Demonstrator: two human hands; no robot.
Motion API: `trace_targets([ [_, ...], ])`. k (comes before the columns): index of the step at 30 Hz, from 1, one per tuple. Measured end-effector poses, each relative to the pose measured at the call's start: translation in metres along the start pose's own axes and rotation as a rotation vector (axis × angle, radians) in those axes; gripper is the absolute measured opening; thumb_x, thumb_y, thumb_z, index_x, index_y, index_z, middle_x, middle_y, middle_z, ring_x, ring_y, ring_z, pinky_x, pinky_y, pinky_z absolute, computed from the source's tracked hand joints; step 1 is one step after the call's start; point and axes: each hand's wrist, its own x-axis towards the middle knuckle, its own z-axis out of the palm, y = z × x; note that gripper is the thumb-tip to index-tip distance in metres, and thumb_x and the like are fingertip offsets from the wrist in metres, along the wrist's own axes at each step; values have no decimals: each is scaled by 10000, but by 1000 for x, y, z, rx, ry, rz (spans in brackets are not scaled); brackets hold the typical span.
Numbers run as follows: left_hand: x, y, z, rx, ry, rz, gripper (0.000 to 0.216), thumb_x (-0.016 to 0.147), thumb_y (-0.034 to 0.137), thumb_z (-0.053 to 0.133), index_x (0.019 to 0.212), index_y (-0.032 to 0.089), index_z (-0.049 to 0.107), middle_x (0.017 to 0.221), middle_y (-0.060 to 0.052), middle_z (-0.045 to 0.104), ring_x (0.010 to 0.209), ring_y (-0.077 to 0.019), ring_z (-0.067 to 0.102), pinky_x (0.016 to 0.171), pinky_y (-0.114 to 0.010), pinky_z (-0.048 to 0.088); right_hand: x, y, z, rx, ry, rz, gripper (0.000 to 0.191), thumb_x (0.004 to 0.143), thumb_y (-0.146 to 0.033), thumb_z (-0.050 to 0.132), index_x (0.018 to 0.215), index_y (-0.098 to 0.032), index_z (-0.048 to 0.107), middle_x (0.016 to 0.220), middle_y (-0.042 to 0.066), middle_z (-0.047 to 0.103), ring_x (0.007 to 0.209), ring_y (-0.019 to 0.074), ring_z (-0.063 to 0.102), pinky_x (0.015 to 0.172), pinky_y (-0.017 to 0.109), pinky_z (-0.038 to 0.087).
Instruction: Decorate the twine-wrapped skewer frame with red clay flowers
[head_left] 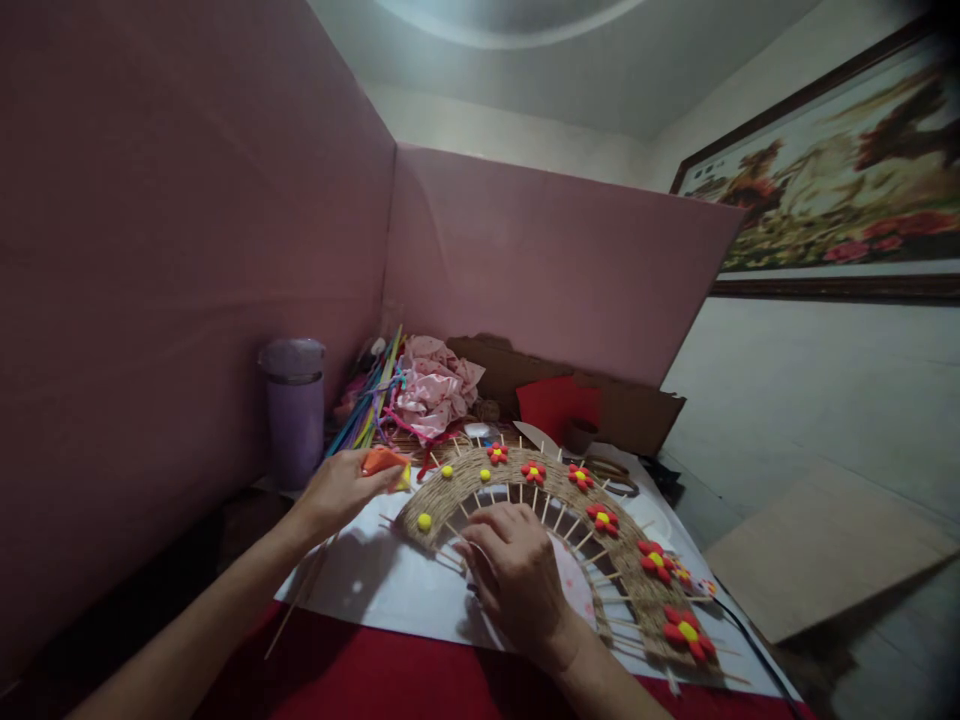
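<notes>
My left hand is closed on a small orange-and-yellow packet, held above the left end of a fan-shaped craft piece. This arched piece is woven from brown twine over thin wooden sticks. Red flowers with yellow centres run along its right and top part, and a few bare yellow dots sit on its left part. Over the inner sticks, my right hand is curled with its fingertips pressed together. Whatever those fingertips hold, if anything, is hidden.
A purple tumbler stands at the left wall. Behind the fan lie colourful pipe cleaners, crumpled pink cloth, a red sheet and scissors. White paper covers part of the red tablecloth. Pink panels rise at the back.
</notes>
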Motion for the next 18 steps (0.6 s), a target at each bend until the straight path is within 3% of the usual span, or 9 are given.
trace_targets([
  [2,-5,16,5,-422,-236,4,411,757,554,491,908,189,605,539,26,495,422,-86,378,412,-203,237,-1,-4,2,184,101,106,188,874,-255,475,1022,-181,565,948,83,606,840,190,550,736,322,432],
  [4,-10,33,13,-731,-477,13,395,736,559,536,861,184,546,476,82,341,382,-53,229,379,-190,146,-1,-7,3,414,157,267,305,875,-302,487,1152,-174,489,965,83,600,807,174,565,690,285,461],
  [7,-12,55,27,-936,-619,40,357,716,527,596,762,191,484,495,95,297,396,-38,189,376,-181,136,2,-7,3,726,186,479,238,890,-355,465,1033,-176,531,774,20,576,654,130,534,587,235,443],
  [12,1,71,47,-997,-502,71,352,695,485,646,809,172,533,507,90,332,392,-26,210,375,-178,114,8,0,1,1022,319,621,224,813,-373,582,739,-177,503,568,-65,431,464,67,383,454,193,349],
  [18,3,60,68,-1179,-450,-40,353,697,488,634,714,166,489,485,95,315,375,-23,196,360,-175,121,4,8,5,1044,294,657,222,806,-363,581,718,-172,508,543,-62,442,449,70,394,433,193,336],
])
